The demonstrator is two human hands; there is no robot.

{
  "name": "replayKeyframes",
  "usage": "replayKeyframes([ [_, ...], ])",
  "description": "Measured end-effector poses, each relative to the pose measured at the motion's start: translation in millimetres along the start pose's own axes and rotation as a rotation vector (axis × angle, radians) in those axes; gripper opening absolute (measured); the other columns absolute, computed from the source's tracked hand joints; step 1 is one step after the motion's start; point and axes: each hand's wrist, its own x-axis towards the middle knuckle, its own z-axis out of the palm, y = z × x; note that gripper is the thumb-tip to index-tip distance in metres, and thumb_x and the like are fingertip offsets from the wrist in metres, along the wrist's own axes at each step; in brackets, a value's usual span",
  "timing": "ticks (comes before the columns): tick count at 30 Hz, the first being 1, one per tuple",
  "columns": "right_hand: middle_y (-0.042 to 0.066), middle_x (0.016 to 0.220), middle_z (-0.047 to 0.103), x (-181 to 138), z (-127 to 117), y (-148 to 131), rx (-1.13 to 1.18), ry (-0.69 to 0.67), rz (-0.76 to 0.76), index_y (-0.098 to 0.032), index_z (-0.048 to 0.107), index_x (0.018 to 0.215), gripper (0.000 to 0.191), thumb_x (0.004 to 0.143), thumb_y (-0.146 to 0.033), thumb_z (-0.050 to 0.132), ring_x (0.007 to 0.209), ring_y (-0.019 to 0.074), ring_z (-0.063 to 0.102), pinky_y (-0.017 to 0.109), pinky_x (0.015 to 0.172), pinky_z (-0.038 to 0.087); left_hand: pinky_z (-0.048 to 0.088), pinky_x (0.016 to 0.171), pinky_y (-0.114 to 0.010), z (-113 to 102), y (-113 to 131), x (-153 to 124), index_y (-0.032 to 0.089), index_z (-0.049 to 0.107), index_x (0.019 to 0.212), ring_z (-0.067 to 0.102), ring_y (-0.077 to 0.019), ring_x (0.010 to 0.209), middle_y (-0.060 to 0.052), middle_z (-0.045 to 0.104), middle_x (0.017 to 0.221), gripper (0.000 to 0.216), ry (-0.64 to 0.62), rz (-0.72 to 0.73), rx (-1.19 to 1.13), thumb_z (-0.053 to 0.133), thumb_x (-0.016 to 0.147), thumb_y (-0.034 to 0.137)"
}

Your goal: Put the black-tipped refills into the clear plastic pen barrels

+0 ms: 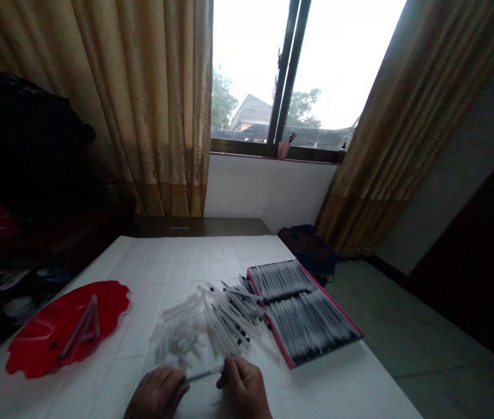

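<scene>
At the table's near side, my left hand point(156, 393) is closed on one end of a thin grey pen point(205, 374). The fingers of my right hand point(247, 385) pinch its other end. Just beyond lies a loose pile of clear pen barrels point(220, 329), some with dark tips or inserts. Left of that pile are small whitish translucent pieces point(179, 343), too blurred to name. To the right, a pink-edged box point(289, 359) holds two rows of pens point(305, 323) packed side by side.
A red scalloped dish point(113, 291) with a few clear tubes in it is on the left of the white table point(142, 265). A dark cloth bundle point(310, 247) lies past the right edge. A pink cup point(283, 149) stands on the windowsill.
</scene>
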Motion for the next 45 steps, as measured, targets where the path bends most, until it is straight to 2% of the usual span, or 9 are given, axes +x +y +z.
replayKeyframes([
  [7, 0.005, 0.074, 0.072, 0, -6, 7, 0.085, -0.071, -0.1, -0.02, 0.069, 0.083, 0.037, 0.09, -0.047, 0.045, 0.072, 0.019, 0.067, 0.023, 0.067, 0.048, 0.052, 0.062, -0.024, -2, 2, 4, 0.026, 0.057, 0.089, 0.066, -0.0138, 0.065, 0.002, 0.068, 0.072, 0.028, 0.014, 0.02, 0.011, 0.034, 0.096, 0.041],
  [10, 0.004, 0.075, 0.071, 1, -9, 8, 0.109, -0.087, -0.131, -0.021, 0.069, 0.086, 0.032, 0.089, -0.044, 0.048, 0.073, 0.0189, 0.067, 0.023, 0.067, 0.049, 0.052, 0.061, -0.023, -1, 4, 4, 0.025, 0.057, 0.086, 0.066, -0.0136, 0.064, 0.002, 0.068, 0.071, 0.029, 0.005, 0.021, -0.003, 0.033, 0.097, 0.04],
  [14, 0.005, 0.075, 0.071, 2, -9, 6, 0.149, -0.075, -0.105, -0.02, 0.069, 0.087, 0.033, 0.088, -0.046, 0.05, 0.073, 0.0188, 0.066, 0.023, 0.067, 0.05, 0.053, 0.063, -0.022, -1, 5, 3, 0.025, 0.058, 0.086, 0.066, -0.0128, 0.065, 0.003, 0.068, 0.073, 0.03, -0.022, -0.02, -0.038, 0.034, 0.096, 0.041],
  [17, 0.006, 0.073, 0.072, 3, -7, 3, 0.197, -0.042, -0.024, -0.018, 0.068, 0.089, 0.042, 0.088, -0.053, 0.044, 0.066, 0.0178, 0.066, 0.024, 0.063, 0.05, 0.054, 0.066, -0.022, -2, 5, 1, 0.025, 0.059, 0.089, 0.067, -0.0132, 0.069, 0.002, 0.07, 0.076, 0.028, -0.021, -0.071, -0.055, 0.038, 0.095, 0.043],
  [21, 0.006, 0.063, 0.07, 4, -4, 1, 0.189, 0.002, 0.064, -0.018, 0.063, 0.069, 0.053, 0.088, -0.06, 0.037, 0.054, 0.0153, 0.061, 0.022, 0.052, 0.047, 0.055, 0.068, -0.023, -1, 4, 0, 0.026, 0.06, 0.09, 0.068, -0.014, 0.071, 0.002, 0.071, 0.079, 0.027, -0.006, -0.103, -0.066, 0.042, 0.093, 0.045],
  [25, 0.003, 0.055, 0.067, 4, -4, 2, 0.13, -0.024, 0.09, -0.018, 0.061, 0.064, 0.052, 0.084, -0.062, 0.042, 0.048, 0.0143, 0.058, 0.02, 0.048, 0.043, 0.054, 0.068, -0.024, 0, 4, -1, 0.025, 0.059, 0.091, 0.067, -0.0138, 0.071, 0.002, 0.07, 0.079, 0.024, -0.026, -0.101, -0.056, 0.042, 0.093, 0.043],
  [33, 0.003, 0.056, 0.067, 4, -5, 5, 0.099, -0.044, 0.092, -0.02, 0.059, 0.063, 0.048, 0.085, -0.06, 0.043, 0.051, 0.0145, 0.059, 0.021, 0.051, 0.044, 0.052, 0.07, -0.024, 3, 4, -5, 0.025, 0.058, 0.092, 0.065, -0.0135, 0.073, 0.002, 0.068, 0.08, 0.022, -0.068, -0.096, -0.062, 0.043, 0.094, 0.041],
  [42, 0.007, 0.072, 0.073, 1, -10, 13, 0.25, -0.057, -0.003, -0.017, 0.069, 0.09, 0.039, 0.082, -0.053, 0.055, 0.064, 0.0192, 0.066, 0.026, 0.061, 0.052, 0.051, 0.067, -0.025, -1, 7, -1, 0.024, 0.059, 0.086, 0.064, -0.0138, 0.07, 0.001, 0.068, 0.077, 0.027, -0.159, -0.147, -0.115, 0.037, 0.095, 0.038],
  [45, 0.007, 0.074, 0.073, 1, -7, 17, 0.292, -0.03, -0.037, -0.019, 0.071, 0.091, 0.037, 0.081, -0.052, 0.057, 0.067, 0.0197, 0.066, 0.027, 0.063, 0.053, 0.051, 0.068, -0.024, -2, 7, 2, 0.024, 0.059, 0.085, 0.064, -0.0136, 0.069, 0.002, 0.068, 0.076, 0.028, -0.168, -0.159, -0.137, 0.037, 0.095, 0.038],
])
